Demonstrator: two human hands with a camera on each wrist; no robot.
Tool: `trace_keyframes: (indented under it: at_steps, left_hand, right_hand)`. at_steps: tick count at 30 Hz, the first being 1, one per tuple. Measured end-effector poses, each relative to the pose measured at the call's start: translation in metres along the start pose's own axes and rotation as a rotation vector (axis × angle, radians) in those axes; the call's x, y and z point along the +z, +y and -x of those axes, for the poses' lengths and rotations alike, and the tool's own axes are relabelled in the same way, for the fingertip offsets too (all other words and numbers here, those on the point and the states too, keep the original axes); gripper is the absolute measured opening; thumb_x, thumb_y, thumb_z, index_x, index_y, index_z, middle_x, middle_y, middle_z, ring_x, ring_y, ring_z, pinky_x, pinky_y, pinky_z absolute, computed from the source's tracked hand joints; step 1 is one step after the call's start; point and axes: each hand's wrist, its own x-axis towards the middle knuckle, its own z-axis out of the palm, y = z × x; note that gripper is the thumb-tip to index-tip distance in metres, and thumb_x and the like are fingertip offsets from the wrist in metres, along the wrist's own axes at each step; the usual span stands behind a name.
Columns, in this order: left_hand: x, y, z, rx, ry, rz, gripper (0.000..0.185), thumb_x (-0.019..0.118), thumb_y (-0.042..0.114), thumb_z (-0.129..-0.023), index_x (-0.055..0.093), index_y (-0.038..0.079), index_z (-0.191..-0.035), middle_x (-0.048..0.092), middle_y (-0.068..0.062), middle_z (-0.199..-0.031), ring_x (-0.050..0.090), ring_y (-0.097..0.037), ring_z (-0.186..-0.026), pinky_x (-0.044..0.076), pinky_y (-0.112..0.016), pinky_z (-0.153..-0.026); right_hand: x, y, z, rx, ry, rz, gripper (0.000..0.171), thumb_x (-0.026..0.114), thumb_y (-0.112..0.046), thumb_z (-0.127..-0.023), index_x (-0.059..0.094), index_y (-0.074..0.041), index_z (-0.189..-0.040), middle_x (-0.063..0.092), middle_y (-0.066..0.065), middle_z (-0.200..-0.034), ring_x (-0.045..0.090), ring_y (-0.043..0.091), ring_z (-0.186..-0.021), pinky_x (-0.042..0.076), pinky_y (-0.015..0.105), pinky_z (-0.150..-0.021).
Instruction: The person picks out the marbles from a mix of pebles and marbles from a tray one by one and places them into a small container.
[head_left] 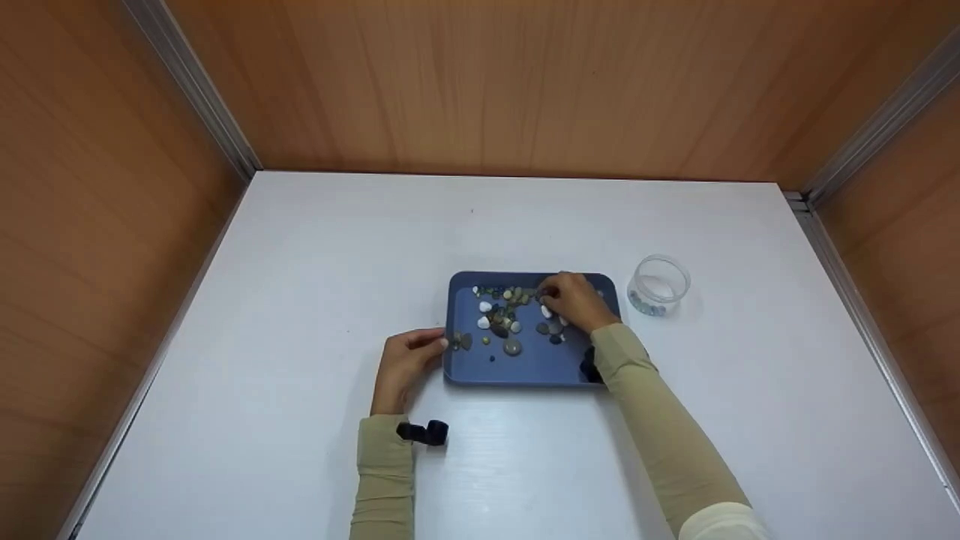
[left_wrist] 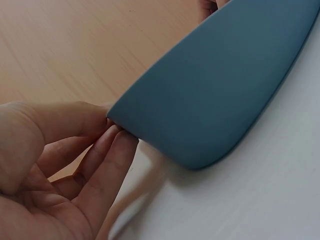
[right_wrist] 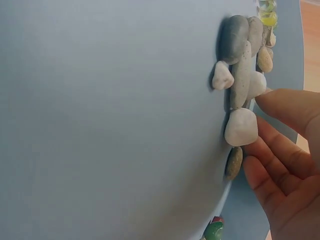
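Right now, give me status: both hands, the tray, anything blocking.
Left hand pinches blue tray at its left edge. Right hand over the pebbles, fingers touching them. Clear cup stands right of tray, apart.

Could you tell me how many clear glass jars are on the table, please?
1: the clear glass jar stands on the white table, right of the blue tray, apart from it. None seems hidden.

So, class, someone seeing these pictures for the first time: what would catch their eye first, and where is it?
Most striking is the blue tray at the middle of the white table, strewn with small stones. The right hand reaches in among them, while the left hand touches the tray's left edge with its fingers. A clear cup with a few glass beads stands to the tray's right.
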Motion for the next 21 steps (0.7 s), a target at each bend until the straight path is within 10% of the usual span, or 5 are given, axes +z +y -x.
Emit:
trace_keyframes:
  at_steps: [21]
  left_hand:
    - [-0.0022,0.0027,-0.0002,0.003,-0.003,-0.037,0.024,0.073,0.004,-0.082,0.072,0.002,-0.106,0.068,-0.013,-0.107,0.065,-0.016,-0.094,0.056,-0.026,-0.081]
  right_hand:
    - [0.0020,-0.0020,-0.0009,0.017,-0.007,0.023,0.017,0.066,-0.010,-0.090,0.071,0.001,-0.102,0.066,0.017,-0.098,0.062,0.028,-0.089,0.053,0.042,-0.080]
